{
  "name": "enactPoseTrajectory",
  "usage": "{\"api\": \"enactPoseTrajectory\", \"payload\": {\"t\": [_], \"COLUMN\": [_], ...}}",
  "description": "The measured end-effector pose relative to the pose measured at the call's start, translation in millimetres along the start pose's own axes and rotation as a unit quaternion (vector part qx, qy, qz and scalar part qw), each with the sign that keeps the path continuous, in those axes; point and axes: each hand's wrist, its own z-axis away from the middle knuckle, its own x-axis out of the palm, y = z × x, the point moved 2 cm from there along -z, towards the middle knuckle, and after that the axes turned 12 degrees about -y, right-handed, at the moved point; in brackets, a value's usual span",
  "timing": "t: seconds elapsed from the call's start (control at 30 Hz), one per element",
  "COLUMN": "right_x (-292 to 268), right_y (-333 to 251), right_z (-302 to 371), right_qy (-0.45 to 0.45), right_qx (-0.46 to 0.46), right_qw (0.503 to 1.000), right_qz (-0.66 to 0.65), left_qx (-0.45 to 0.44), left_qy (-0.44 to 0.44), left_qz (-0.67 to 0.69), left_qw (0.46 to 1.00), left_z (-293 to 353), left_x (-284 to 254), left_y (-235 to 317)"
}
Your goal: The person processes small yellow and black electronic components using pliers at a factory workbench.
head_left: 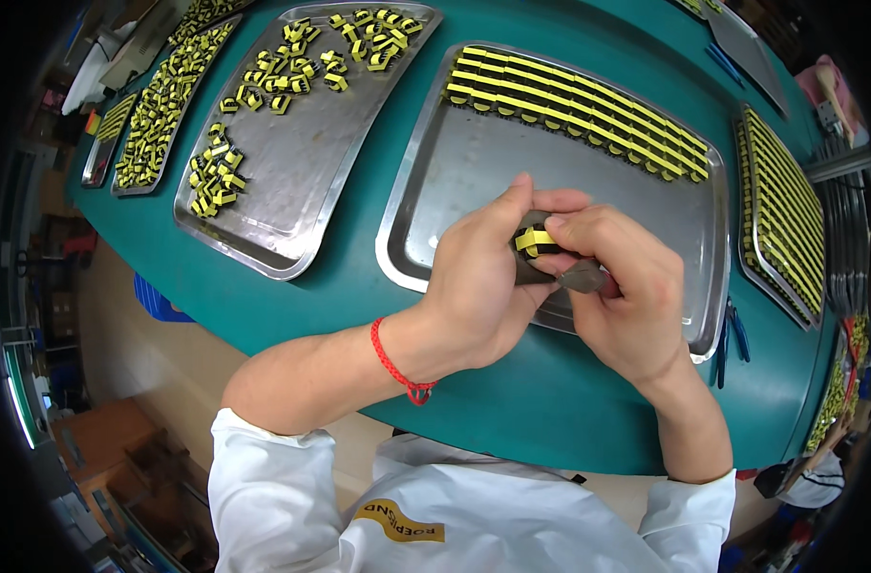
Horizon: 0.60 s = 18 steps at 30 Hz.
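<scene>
Slippage threatened the yellow-banded black component point(533, 241) held between the half-curled left hand point(476, 277) and pinching right hand point(636, 286) if either grip loosened.

On our green bench point(512, 411) we see metal trays point(292, 181), blue pliers point(738, 336) just right of the middle tray point(483, 153), and another blue tool point(727, 65) farther back.

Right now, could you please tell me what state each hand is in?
Left hand: curled close around the small black-and-yellow component; whether it grips cannot be told.
Right hand: closed, holding that component.
</scene>
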Motion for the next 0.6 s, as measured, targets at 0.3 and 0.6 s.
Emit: {"api": "enactPoseTrajectory", "payload": {"t": [0.3, 0.6], "right_x": [-17, -43], "right_y": [-1, -4], "right_z": [-2, 2], "right_qy": [-0.092, -0.076], "right_qx": [0.099, 0.108], "right_qw": [0.989, 0.956], "right_qz": [-0.062, -0.263], "left_qx": [-0.017, 0.034], "left_qy": [0.014, -0.038], "left_qz": [0.018, -0.012], "left_qw": [1.000, 0.999], "left_z": [-4, -4], "left_x": [2, 9], "left_y": [5, 12]}}
